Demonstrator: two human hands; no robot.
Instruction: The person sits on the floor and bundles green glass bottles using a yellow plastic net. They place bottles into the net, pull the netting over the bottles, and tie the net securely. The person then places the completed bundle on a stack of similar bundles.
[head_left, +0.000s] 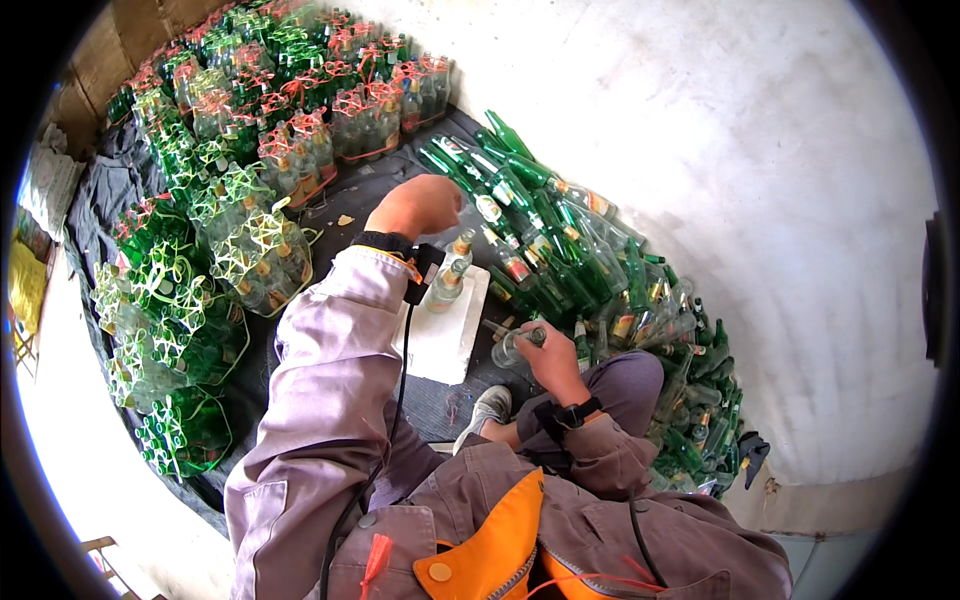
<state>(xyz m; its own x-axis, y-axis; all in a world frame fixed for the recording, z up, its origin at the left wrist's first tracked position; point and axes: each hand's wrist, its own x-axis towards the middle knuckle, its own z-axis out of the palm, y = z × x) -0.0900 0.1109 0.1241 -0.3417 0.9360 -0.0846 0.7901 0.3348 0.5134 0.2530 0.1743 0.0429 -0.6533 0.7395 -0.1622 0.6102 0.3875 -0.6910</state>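
Note:
My right hand is wrapped around a clear glass bottle, which lies tilted on its side near my knee. Above the far end of a white board, my left hand is closed with its fingers curled in; what it holds, if anything, is hidden. Clear glass bottles stand upright on the board, just below that hand and beside a small black device at my left wrist.
Loose green and clear bottles lie heaped along the right, against a pale wall. To the left, upright bottles stand in bundles tied with green and red plastic strips. Dark sheeting covers the floor; my shoe rests near the board.

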